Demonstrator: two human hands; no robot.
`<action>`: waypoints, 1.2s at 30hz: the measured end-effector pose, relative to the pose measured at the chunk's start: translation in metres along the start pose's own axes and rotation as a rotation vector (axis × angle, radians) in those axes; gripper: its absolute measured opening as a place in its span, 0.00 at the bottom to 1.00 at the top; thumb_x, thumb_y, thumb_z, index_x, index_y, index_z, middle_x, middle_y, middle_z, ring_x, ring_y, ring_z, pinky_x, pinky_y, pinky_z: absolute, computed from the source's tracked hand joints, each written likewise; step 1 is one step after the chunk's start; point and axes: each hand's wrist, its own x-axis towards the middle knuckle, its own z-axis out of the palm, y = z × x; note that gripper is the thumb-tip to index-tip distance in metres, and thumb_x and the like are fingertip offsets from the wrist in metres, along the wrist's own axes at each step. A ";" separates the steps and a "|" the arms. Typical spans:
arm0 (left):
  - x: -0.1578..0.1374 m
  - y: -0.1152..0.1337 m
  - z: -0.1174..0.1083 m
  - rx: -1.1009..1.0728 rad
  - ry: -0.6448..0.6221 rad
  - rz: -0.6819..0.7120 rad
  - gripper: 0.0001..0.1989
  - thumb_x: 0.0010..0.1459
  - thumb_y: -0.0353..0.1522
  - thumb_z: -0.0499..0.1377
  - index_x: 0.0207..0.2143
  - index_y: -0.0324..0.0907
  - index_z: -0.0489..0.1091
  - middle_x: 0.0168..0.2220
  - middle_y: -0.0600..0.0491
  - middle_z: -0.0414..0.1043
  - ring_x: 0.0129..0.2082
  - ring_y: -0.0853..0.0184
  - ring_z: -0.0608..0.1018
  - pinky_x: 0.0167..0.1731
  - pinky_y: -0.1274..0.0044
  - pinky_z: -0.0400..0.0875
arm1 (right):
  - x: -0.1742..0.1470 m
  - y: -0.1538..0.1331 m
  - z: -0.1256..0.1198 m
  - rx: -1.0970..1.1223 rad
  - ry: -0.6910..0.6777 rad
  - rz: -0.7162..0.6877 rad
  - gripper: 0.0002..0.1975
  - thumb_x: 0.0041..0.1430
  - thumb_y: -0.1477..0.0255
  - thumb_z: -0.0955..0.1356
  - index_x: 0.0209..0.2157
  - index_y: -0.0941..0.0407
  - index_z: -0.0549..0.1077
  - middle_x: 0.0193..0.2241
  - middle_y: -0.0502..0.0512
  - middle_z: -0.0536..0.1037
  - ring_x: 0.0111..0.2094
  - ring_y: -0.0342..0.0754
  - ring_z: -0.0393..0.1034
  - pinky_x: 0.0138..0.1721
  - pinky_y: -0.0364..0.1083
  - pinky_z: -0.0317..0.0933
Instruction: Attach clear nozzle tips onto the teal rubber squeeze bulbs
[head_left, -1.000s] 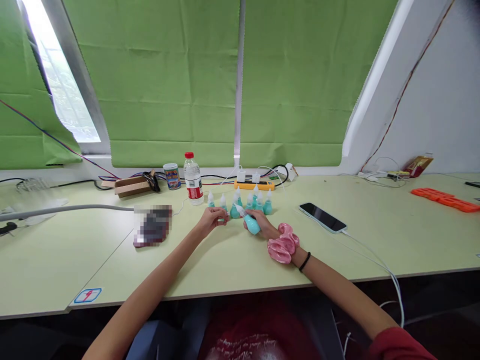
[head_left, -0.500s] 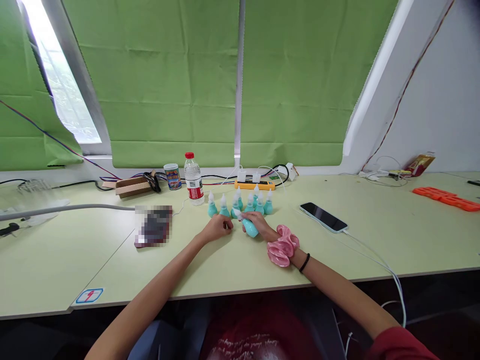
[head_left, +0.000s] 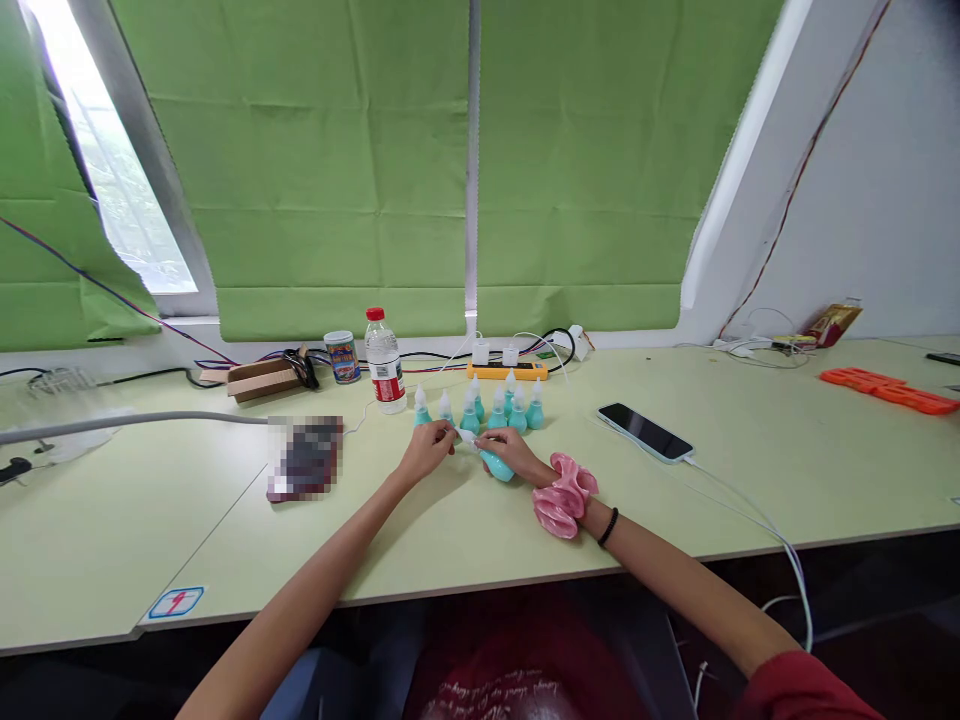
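A teal bulb nasal aspirator [head_left: 498, 466] lies tilted in my right hand [head_left: 514, 452], whose fingers are wrapped round it. Its whitish pointed tip [head_left: 466, 437] faces left, toward my left hand [head_left: 429, 448]. The fingers of that hand are pinched together right at the end of the tip; whatever is between them is too small to make out. Just beyond both hands, several more teal bulb aspirators [head_left: 496, 412] stand upright in a cluster with their tips up. My left hand partly covers the nearest ones on the left.
Behind the cluster lie a yellow power strip [head_left: 508, 371] and cables. A water bottle [head_left: 385, 370], a can [head_left: 343, 358] and an open cardboard box [head_left: 262, 381] stand back left. A phone [head_left: 646, 432] on a cable lies right, orange trays [head_left: 889, 390] farther right.
My left hand has risen slightly and turned, its fingers now at the aspirator's tip. The tip has swung lower and to the left in my right hand.
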 end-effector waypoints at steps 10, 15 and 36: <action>0.001 0.001 0.004 -0.242 -0.235 -0.144 0.26 0.52 0.47 0.44 0.13 0.38 0.61 0.10 0.55 0.61 0.10 0.76 0.57 0.13 0.82 0.52 | -0.008 -0.006 0.004 -0.018 -0.165 -0.034 0.14 0.44 0.62 0.67 0.22 0.60 0.70 0.16 0.47 0.67 0.15 0.40 0.62 0.18 0.39 0.53; 0.000 0.003 0.003 -0.401 -0.320 -0.157 0.26 0.52 0.46 0.45 0.13 0.37 0.61 0.09 0.55 0.59 0.10 0.77 0.58 0.13 0.82 0.51 | -0.009 -0.009 0.003 0.010 -0.181 -0.025 0.14 0.45 0.62 0.66 0.22 0.61 0.71 0.14 0.48 0.68 0.15 0.41 0.63 0.17 0.39 0.53; 0.002 0.005 -0.009 0.246 0.237 0.066 0.25 0.54 0.42 0.43 0.09 0.39 0.52 0.09 0.57 0.51 0.12 0.75 0.56 0.17 0.79 0.47 | -0.007 -0.010 -0.001 0.061 -0.056 -0.038 0.15 0.45 0.63 0.67 0.18 0.62 0.70 0.12 0.50 0.68 0.15 0.39 0.60 0.17 0.39 0.53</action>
